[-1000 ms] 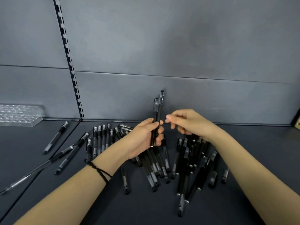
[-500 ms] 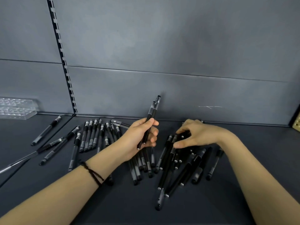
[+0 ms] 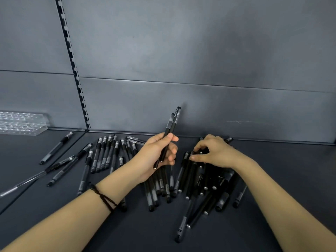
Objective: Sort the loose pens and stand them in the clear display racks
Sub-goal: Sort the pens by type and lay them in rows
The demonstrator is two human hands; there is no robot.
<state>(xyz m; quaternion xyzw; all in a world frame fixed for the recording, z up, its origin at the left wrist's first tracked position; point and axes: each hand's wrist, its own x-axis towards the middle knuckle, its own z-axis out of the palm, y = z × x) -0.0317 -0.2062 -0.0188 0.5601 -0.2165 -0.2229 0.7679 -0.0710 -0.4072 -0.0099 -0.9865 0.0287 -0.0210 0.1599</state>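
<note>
Separately, left hand (image 3: 154, 157) and right hand (image 3: 217, 154) grip slim pens (image 3: 172, 124) (clear-capped).

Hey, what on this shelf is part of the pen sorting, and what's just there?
Job: two held pens in left hand; loose pens, right hand gripping some; clear rack.
Just there: wrist cord; slotted wall strip; grey back panel.
</note>
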